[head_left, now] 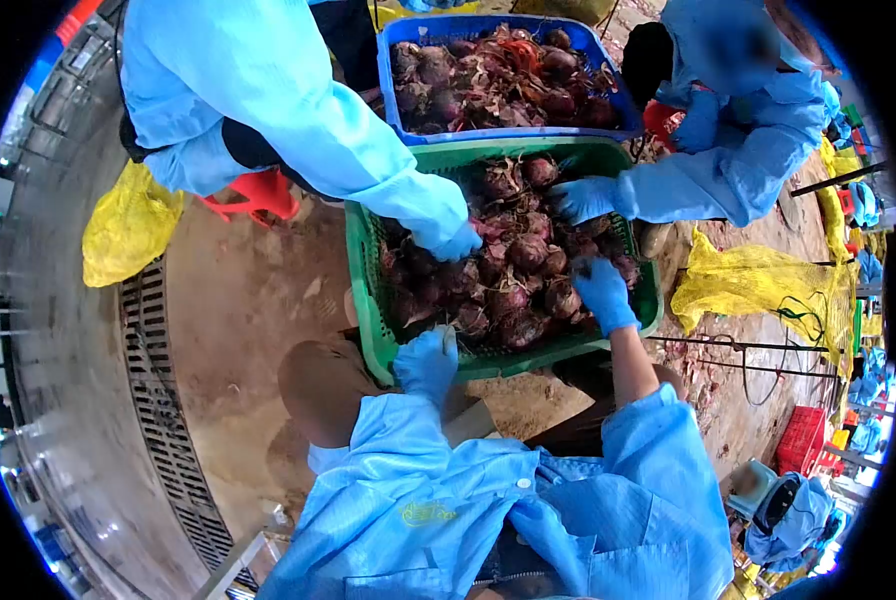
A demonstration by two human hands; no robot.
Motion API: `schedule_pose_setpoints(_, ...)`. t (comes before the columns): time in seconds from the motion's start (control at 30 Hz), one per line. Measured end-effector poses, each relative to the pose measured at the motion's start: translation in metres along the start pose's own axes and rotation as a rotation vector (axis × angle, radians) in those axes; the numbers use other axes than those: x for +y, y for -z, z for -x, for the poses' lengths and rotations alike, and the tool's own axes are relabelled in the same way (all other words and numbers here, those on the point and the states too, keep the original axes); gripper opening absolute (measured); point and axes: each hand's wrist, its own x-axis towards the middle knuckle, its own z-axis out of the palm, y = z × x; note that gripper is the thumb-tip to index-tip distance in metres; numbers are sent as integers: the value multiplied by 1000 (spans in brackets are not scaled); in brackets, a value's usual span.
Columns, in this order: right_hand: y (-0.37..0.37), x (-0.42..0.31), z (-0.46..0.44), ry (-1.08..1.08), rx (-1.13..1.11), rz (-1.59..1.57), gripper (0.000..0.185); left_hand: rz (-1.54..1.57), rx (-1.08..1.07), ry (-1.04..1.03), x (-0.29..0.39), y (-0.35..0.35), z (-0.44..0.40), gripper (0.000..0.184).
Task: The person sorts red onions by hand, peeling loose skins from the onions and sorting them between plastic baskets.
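Observation:
Dry-skinned red onions (528,250) fill a green plastic crate (373,345) in front of me. My left hand (426,366), in a blue glove, is at the crate's near left rim with its fingers closed and thumb upward; anything inside its grip is hidden. Over the onions on the right, my blue-gloved right hand (605,294) reaches in with bent fingers. Its fingertips are partly hidden, and I cannot make out what they hold. Two other people's gloved hands also work in this crate: one hand (453,238) from the left, another hand (583,200) from the right.
Behind stands a blue crate (513,131) of onions and loose skins. Yellow mesh sacks (133,225) lie left and right, with a floor drain grate (163,390) at left. A red stool (266,193) and a red crate (801,438) stand farther out. Other people are at right.

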Motion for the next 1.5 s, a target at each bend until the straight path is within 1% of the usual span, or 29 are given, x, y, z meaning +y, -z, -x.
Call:
schedule_pose_setpoints(0.03, -11, 15, 10, -80, -49, 92, 57, 0, -4, 4, 1, 4, 0, 24)
schedule_pose_setpoints(0.1, -22, 5, 36, -70, -142, -60, 77, 23, -36, 38, 5, 9, -1, 23)
schedule_pose_setpoints(0.13, -48, 12, 45, -66, -39, 65, 93, 27, -39, 39, 5, 7, 0, 23)
schedule_pose_setpoints(0.17, -51, -6, 50, -192, -71, 192, 98, 36, -50, 46, 4, 4, -1, 24)
schedule_pose_setpoints(0.23, -53, -16, 44, -325, -80, 101, 91, 42, -48, 54, 4, 4, -4, 24)
schedule_pose_setpoints(0.27, -52, -14, 41, -318, -77, 94, 91, 32, -76, 62, 4, 6, -3, 25)
schedule_pose_setpoints(0.33, -50, -4, 37, -265, -83, -239, 82, 18, -100, 64, 3, 8, -1, 25)
schedule_pose_setpoints(0.37, -53, -3, 38, -259, -75, -244, 82, 6, -113, 70, 2, 5, -1, 26)
schedule_pose_setpoints(0.43, -53, -4, 47, 77, 56, -1070, 73, 2, -113, 82, 4, 4, -5, 27)
schedule_pose_setpoints(0.47, -55, -5, 49, 123, 65, -1209, 68, 6, -114, 81, 3, 4, -4, 28)
schedule_pose_setpoints(0.5, -52, -7, 55, 119, 71, -1208, 68, 7, -121, 73, 3, 5, -2, 30)
schedule_pose_setpoints(0.53, -44, -12, 63, 18, 13, -1344, 68, -15, -196, 105, 6, 11, -4, 32)
schedule_pose_setpoints(0.6, -35, -24, 75, -125, -42, -1518, 69, -4, -187, 102, 9, 14, -4, 31)
schedule_pose_setpoints(0.63, -28, -35, 79, -117, -22, -1524, 69, 13, -175, 118, 9, 15, -3, 31)
schedule_pose_setpoints(0.7, -17, -54, 85, 31, -99, -1801, 69, 20, -145, 91, 4, 7, -1, 30)
schedule_pose_setpoints(0.73, -24, -53, 85, 75, -54, -1853, 68, 17, -138, 92, 3, 6, 1, 29)
schedule_pose_setpoints(0.77, -22, -54, 87, 87, -38, -1854, 68, 15, -129, 92, 3, 4, 0, 29)
schedule_pose_setpoints(0.87, -15, -54, 92, 3, -174, -2123, 60, -30, -164, 112, 5, 5, 0, 28)
schedule_pose_setpoints(0.97, -2, -63, 89, 38, -74, -2238, 54, -16, -175, 118, 9, 10, -1, 30)
schedule_pose_setpoints(1.0, 8, -69, 94, 68, -10, -2210, 64, -49, -213, 160, 12, 12, -2, 32)
schedule_pose_setpoints(1.03, 10, -71, 96, 81, 7, -2213, 64, -82, -249, 202, 13, 13, -4, 34)
schedule_pose_setpoints(1.13, 11, -74, 96, 176, 137, -2052, 53, -69, -216, 184, 9, 9, 0, 40)
schedule_pose_setpoints(1.17, 8, -71, 93, 183, 147, -2134, 55, -82, -210, 178, 10, 8, -1, 42)
schedule_pose_setpoints(1.2, 12, -72, 96, 202, 44, -2214, 55, -44, -261, 186, 11, 12, -2, 44)
schedule_pose_setpoints(1.23, 21, -72, 99, 234, -37, -2278, 55, -4, -193, 185, 4, 3, 0, 45)
schedule_pose_setpoints(1.3, 45, -84, 113, 15, 190, -2220, 61, 28, -192, 201, 3, 1, -1, 45)
schedule_pose_setpoints(1.37, 78, -74, 120, 91, 266, -2156, 64, -14, -233, 216, 7, 7, -3, 46)
schedule_pose_setpoints(1.43, 129, -56, 127, 353, 499, -1897, 50, -30, -107, 124, 3, 2, 0, 43)
schedule_pose_setpoints(1.5, 196, -41, 140, 521, 815, -1728, 41, -61, -156, 150, 4, 3, -3, 43)
